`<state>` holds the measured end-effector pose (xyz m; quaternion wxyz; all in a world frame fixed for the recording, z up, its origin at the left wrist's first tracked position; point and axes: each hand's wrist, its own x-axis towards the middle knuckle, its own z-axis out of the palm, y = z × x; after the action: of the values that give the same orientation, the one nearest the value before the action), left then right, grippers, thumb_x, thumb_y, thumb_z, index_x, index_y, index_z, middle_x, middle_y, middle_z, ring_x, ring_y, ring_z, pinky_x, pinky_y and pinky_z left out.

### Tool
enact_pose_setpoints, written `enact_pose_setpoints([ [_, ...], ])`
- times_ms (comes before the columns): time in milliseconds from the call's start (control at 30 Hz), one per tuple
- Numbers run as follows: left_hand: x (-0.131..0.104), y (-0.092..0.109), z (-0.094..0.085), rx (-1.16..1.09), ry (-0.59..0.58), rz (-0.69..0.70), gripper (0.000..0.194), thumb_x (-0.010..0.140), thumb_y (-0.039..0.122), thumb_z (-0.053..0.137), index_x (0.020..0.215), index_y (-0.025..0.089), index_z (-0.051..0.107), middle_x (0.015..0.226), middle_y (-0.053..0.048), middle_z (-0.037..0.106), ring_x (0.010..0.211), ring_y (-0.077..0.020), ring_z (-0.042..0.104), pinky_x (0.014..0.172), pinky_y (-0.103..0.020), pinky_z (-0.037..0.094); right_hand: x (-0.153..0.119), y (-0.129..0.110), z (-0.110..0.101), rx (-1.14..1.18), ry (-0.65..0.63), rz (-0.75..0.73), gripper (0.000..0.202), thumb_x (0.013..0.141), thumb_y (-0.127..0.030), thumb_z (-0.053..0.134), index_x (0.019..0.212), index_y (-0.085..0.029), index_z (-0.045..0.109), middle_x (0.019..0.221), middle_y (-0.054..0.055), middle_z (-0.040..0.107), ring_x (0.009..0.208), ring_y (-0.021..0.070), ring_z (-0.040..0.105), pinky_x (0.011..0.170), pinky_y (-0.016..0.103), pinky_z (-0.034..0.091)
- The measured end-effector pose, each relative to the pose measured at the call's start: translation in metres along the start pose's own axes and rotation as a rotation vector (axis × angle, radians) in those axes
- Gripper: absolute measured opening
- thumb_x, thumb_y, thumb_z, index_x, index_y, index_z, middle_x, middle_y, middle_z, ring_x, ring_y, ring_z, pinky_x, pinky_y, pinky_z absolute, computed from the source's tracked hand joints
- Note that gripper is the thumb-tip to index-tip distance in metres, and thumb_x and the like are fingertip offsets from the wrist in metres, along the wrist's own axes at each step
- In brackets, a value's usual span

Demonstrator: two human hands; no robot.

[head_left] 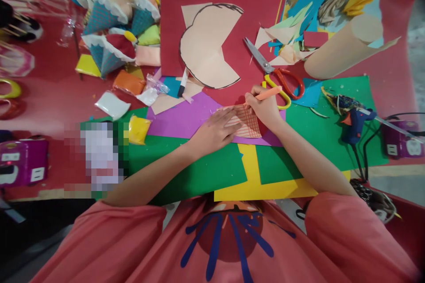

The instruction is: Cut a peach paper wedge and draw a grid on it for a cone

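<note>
My right hand (263,107) is closed around an orange marker (269,93), its tip end down at the paper. Under it lies a small tan paper piece (249,124) covered with an orange criss-cross grid. Flat across the left part of that piece rests my left hand (217,129), fingers stretched out. A purple sheet (186,119) lies beneath the paper piece. Just beyond my right hand are scissors (274,73) with red and yellow handles, blades apart. Farther back, a large tan paper shape (210,48) with a black scalloped outline and a wedge cut out lies on red paper (171,40).
Cone-shaped crafts (106,17) and coloured clay packets (129,83) crowd the left. A black-and-white marker (183,83) lies behind the purple sheet. On the right stand a rolled tan sheet (345,48) and a blue glue gun (355,126) with its cord. Green sheets (195,172) cover the front.
</note>
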<state>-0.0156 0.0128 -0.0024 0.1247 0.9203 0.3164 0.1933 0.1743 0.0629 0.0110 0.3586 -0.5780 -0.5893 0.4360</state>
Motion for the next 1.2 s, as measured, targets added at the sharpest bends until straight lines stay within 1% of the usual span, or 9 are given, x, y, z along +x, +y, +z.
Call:
enact_pose_setpoints([
  [100, -0.0001, -0.0018, -0.0012, -0.007, -0.025, -0.012, 0.027, 0.096, 0.022, 0.048, 0.116, 0.017, 0.066, 0.139, -0.018, 0.055, 0.137, -0.0292, 0.046, 0.108, -0.056, 0.045, -0.0002, -0.0001, 0.0017, -0.004, 0.031, -0.017, 0.038, 0.085, -0.022, 0.056, 0.059, -0.023, 0.028, 0.055, -0.005, 0.038, 0.05, 0.0089, 0.039, 0.048, 0.025, 0.031],
  [367, 0.0023, -0.0038, -0.0068, -0.026, -0.041, 0.014, 0.027, 0.096, 0.02, 0.049, 0.117, 0.018, 0.066, 0.136, -0.015, 0.058, 0.137, -0.0287, 0.046, 0.107, -0.053, 0.047, 0.0017, 0.0032, 0.0028, -0.066, -0.002, -0.05, 0.042, 0.084, -0.033, 0.058, 0.059, -0.024, 0.026, 0.055, -0.004, 0.034, 0.053, 0.0104, 0.035, 0.046, 0.026, 0.029],
  [567, 0.0025, -0.0041, -0.0053, -0.017, 0.032, 0.067, 0.026, 0.095, 0.018, 0.05, 0.114, 0.013, 0.067, 0.132, -0.019, 0.06, 0.133, -0.0311, 0.05, 0.105, -0.053, 0.049, 0.0044, 0.0075, 0.0033, -0.091, 0.003, -0.113, 0.038, 0.084, -0.023, 0.055, 0.058, -0.023, 0.027, 0.053, -0.006, 0.03, 0.052, 0.0092, 0.032, 0.048, 0.026, 0.026],
  [700, 0.002, -0.0048, -0.0048, -0.032, 0.012, 0.05, 0.026, 0.095, 0.017, 0.051, 0.114, 0.015, 0.067, 0.134, -0.018, 0.059, 0.135, -0.0309, 0.048, 0.106, -0.054, 0.047, 0.0054, 0.0081, 0.0035, -0.112, -0.009, -0.143, 0.038, 0.081, -0.013, 0.056, 0.057, -0.023, 0.028, 0.053, -0.006, 0.029, 0.05, 0.0089, 0.031, 0.048, 0.027, 0.024],
  [800, 0.0022, -0.0047, -0.0052, -0.042, -0.007, 0.03, 0.026, 0.095, 0.018, 0.05, 0.115, 0.016, 0.067, 0.134, -0.018, 0.059, 0.135, -0.0301, 0.048, 0.107, -0.055, 0.046, 0.0055, 0.0078, 0.0034, -0.113, -0.028, -0.136, 0.039, 0.078, -0.007, 0.055, 0.056, -0.023, 0.026, 0.053, -0.006, 0.029, 0.05, 0.0092, 0.032, 0.049, 0.027, 0.024],
  [933, 0.0027, -0.0041, -0.0056, -0.034, 0.0, 0.039, 0.025, 0.095, 0.018, 0.05, 0.114, 0.016, 0.066, 0.134, -0.017, 0.059, 0.135, -0.0296, 0.047, 0.108, -0.054, 0.046, 0.0058, 0.0085, 0.0032, -0.102, -0.021, -0.15, 0.038, 0.08, -0.011, 0.054, 0.056, -0.023, 0.027, 0.053, -0.006, 0.029, 0.051, 0.0094, 0.033, 0.05, 0.028, 0.025],
  [1067, 0.0024, -0.0043, -0.0052, -0.028, 0.018, 0.054, 0.026, 0.094, 0.016, 0.05, 0.113, 0.013, 0.067, 0.133, -0.021, 0.059, 0.133, -0.0322, 0.05, 0.106, -0.053, 0.047, 0.0068, 0.0095, 0.0035, -0.103, -0.014, -0.167, 0.037, 0.079, -0.012, 0.056, 0.056, -0.022, 0.029, 0.052, -0.006, 0.03, 0.05, 0.0088, 0.032, 0.049, 0.028, 0.024],
  [1200, 0.0014, -0.0051, -0.0048, -0.033, -0.029, 0.028, 0.027, 0.095, 0.017, 0.05, 0.115, 0.014, 0.067, 0.134, -0.02, 0.059, 0.136, -0.0311, 0.047, 0.108, -0.053, 0.046, 0.0049, 0.0078, 0.0026, -0.089, -0.085, -0.161, 0.038, 0.074, -0.007, 0.056, 0.053, -0.023, 0.028, 0.05, -0.006, 0.03, 0.049, 0.0089, 0.031, 0.047, 0.028, 0.024],
])
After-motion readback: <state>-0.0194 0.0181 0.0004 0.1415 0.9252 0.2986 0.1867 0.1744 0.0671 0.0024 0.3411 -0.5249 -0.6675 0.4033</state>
